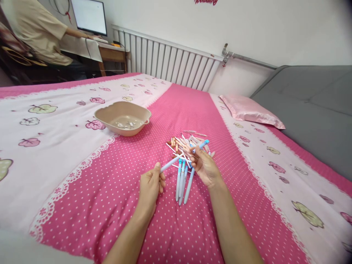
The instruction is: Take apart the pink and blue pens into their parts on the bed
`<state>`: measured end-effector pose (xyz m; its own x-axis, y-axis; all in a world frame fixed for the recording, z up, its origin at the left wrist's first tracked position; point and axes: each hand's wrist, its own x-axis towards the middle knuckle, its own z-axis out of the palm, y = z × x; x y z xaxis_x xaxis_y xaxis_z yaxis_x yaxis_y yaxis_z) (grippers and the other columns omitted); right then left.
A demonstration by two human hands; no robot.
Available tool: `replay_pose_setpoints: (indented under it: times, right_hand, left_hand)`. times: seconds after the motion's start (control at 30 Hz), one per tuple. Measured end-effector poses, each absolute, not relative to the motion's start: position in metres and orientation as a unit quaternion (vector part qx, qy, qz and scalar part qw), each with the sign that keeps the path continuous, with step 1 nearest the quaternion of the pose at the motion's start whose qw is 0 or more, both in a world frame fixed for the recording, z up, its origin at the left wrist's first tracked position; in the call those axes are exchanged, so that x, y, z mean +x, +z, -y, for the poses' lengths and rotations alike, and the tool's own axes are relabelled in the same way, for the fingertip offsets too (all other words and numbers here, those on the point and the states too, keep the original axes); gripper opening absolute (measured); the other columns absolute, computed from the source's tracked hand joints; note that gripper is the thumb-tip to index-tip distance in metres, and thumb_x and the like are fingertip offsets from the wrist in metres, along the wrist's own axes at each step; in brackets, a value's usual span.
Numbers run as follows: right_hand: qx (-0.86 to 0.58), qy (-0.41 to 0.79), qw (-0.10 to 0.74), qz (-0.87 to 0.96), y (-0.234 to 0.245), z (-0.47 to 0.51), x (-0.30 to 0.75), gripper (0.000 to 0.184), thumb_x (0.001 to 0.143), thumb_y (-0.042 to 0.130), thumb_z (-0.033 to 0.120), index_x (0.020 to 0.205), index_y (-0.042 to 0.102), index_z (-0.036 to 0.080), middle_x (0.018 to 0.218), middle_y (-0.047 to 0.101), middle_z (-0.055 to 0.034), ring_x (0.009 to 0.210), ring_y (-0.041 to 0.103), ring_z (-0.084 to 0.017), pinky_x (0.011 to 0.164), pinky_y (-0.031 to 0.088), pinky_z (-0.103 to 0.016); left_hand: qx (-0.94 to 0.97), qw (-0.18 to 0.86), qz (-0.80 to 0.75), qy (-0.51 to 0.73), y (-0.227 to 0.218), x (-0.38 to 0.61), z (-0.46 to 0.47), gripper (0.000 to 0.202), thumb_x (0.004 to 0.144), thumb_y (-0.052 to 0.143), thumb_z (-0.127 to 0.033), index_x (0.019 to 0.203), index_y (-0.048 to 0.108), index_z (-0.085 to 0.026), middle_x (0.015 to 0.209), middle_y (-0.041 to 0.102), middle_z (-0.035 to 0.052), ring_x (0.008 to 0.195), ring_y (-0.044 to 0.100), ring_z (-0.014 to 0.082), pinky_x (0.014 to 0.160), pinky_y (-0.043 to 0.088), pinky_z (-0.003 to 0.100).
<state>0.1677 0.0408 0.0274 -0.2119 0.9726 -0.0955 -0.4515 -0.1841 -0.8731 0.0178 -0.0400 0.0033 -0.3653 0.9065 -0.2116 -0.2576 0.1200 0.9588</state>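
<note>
My left hand [151, 180] is closed around a pale pen barrel [171, 163], which points up and to the right. A blue pen part [202, 143] with a brighter blue end is pinched in my right hand [205, 167]. The two parts are apart, with a small gap between them. Below and between my hands, several pale pens with blue upper ends [181, 181] lie side by side on the bedspread. Just beyond is a loose pile of pen parts [177, 145]: thin white sticks, brown pieces and pale pink pieces. My right hand partly hides this pile.
A beige plastic basin [106, 118] with small white pieces inside stands to the left on the pink bedspread [121, 183]. A pink pillow [251, 112] lies by the grey headboard [310, 91]. At the back left, a person [41, 33] sits at a desk with a monitor [90, 16].
</note>
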Motion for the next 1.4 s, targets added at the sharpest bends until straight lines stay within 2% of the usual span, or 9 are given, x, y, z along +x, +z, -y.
replay_pose_setpoints:
  times: [0.1, 0.17, 0.33, 0.53, 0.63, 0.77, 0.87, 1.03, 1.4]
  right_hand:
    - [-0.349, 0.696, 0.467, 0.420, 0.028, -0.035, 0.162, 0.025, 0.065, 0.073, 0.039, 0.077, 0.070, 0.017, 0.085, 0.067, -0.0015, 0.057, 0.056, -0.003, 0.045, 0.044, -0.008]
    - [-0.359, 0.694, 0.458, 0.424, 0.028, -0.032, 0.158, 0.023, 0.065, 0.074, 0.034, 0.077, 0.071, 0.015, 0.083, 0.068, -0.0025, 0.061, 0.059, -0.004, 0.052, 0.048, -0.008]
    - [-0.406, 0.640, 0.547, 0.354, 0.027, -0.043, 0.169, 0.017, 0.061, 0.076, 0.029, 0.068, 0.069, 0.015, 0.072, 0.068, -0.0012, 0.060, 0.061, -0.005, 0.055, 0.050, -0.008]
    - [-0.410, 0.556, 0.638, 0.341, 0.019, -0.060, 0.188, 0.018, 0.065, 0.073, 0.032, 0.072, 0.066, 0.018, 0.084, 0.068, -0.0019, 0.075, 0.065, -0.010, 0.061, 0.053, -0.013]
    - [-0.442, 0.573, 0.579, 0.376, 0.012, -0.060, 0.185, 0.026, 0.064, 0.072, 0.039, 0.079, 0.065, 0.019, 0.084, 0.068, -0.0020, 0.069, 0.066, -0.012, 0.052, 0.051, -0.017]
    - [-0.537, 0.472, 0.542, 0.442, 0.010, -0.057, 0.181, 0.038, 0.063, 0.068, 0.051, 0.076, 0.064, 0.016, 0.063, 0.063, 0.0001, 0.039, 0.052, -0.007, 0.033, 0.034, -0.016]
    - [-0.527, 0.485, 0.484, 0.503, 0.015, -0.049, 0.173, 0.044, 0.065, 0.062, 0.057, 0.069, 0.063, 0.014, 0.055, 0.060, -0.0001, 0.034, 0.043, -0.004, 0.033, 0.027, -0.016]
    - [-0.473, 0.554, 0.327, 0.602, 0.014, -0.029, 0.145, 0.043, 0.067, 0.061, 0.056, 0.061, 0.062, 0.013, 0.050, 0.056, 0.0019, 0.035, 0.040, -0.004, 0.038, 0.027, -0.018]
    - [-0.457, 0.617, 0.365, 0.527, 0.010, -0.023, 0.133, 0.039, 0.067, 0.063, 0.053, 0.063, 0.060, 0.014, 0.046, 0.048, 0.0049, 0.038, 0.036, -0.005, 0.035, 0.023, -0.017]
  left_hand:
    - [0.296, 0.485, -0.571, 0.593, 0.002, 0.018, 0.039, 0.049, 0.071, 0.052, -0.059, 0.055, 0.051, -0.014, 0.038, 0.048, -0.0020, 0.030, 0.036, 0.0055, 0.035, 0.025, 0.017]
    - [0.307, 0.486, -0.572, 0.585, 0.000, 0.018, 0.038, 0.049, 0.072, 0.052, -0.059, 0.055, 0.052, -0.014, 0.038, 0.048, -0.0017, 0.030, 0.037, 0.0056, 0.035, 0.025, 0.017]
    - [0.304, 0.477, -0.577, 0.589, -0.003, 0.017, 0.037, 0.048, 0.072, 0.053, -0.059, 0.057, 0.053, -0.013, 0.041, 0.049, -0.0016, 0.032, 0.038, 0.0056, 0.036, 0.027, 0.017]
    - [0.271, 0.464, -0.574, 0.618, -0.004, 0.016, 0.034, 0.041, 0.069, 0.058, -0.054, 0.072, 0.053, -0.014, 0.048, 0.053, -0.0036, 0.034, 0.038, 0.0050, 0.037, 0.028, 0.016]
    - [0.281, 0.465, -0.575, 0.613, -0.006, 0.016, 0.033, 0.039, 0.069, 0.059, -0.052, 0.075, 0.053, -0.014, 0.050, 0.053, -0.0036, 0.035, 0.039, 0.0051, 0.037, 0.028, 0.016]
    - [0.286, 0.463, -0.575, 0.611, -0.008, 0.016, 0.033, 0.039, 0.072, 0.056, -0.051, 0.078, 0.053, -0.013, 0.053, 0.055, -0.0021, 0.035, 0.039, 0.0053, 0.036, 0.028, 0.017]
    - [0.298, 0.468, -0.571, 0.604, -0.008, 0.017, 0.033, 0.040, 0.072, 0.055, -0.052, 0.078, 0.056, -0.012, 0.054, 0.056, -0.0012, 0.036, 0.039, 0.0051, 0.037, 0.028, 0.016]
    - [0.332, 0.471, -0.561, 0.594, -0.007, 0.018, 0.034, 0.041, 0.072, 0.056, -0.053, 0.074, 0.058, -0.012, 0.052, 0.055, -0.0011, 0.036, 0.037, 0.0048, 0.039, 0.028, 0.017]
    - [0.401, 0.434, -0.580, 0.560, -0.011, 0.019, 0.033, 0.045, 0.067, 0.062, -0.055, 0.074, 0.065, -0.012, 0.052, 0.054, -0.0011, 0.041, 0.041, 0.0079, 0.042, 0.031, 0.019]
